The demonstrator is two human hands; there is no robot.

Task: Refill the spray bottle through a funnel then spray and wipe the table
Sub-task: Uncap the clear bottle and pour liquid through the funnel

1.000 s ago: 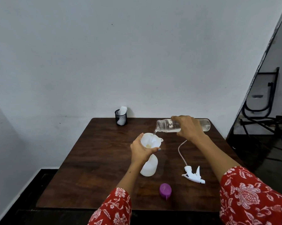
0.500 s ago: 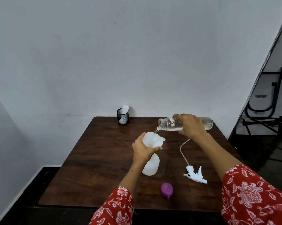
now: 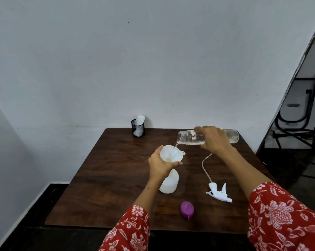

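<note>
Fingers of right hand [image 3: 213,140] wrap clear bottle [image 3: 191,137], pouring.

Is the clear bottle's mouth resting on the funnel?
Apart. The head view shows the clear bottle above the funnel, a thin stream crossing the gap.

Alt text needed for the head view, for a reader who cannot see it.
The right hand tips a clear bottle, pouring water into a white funnel that the left hand steadies on the white spray bottle. The detached trigger sprayer lies nearby.
</note>
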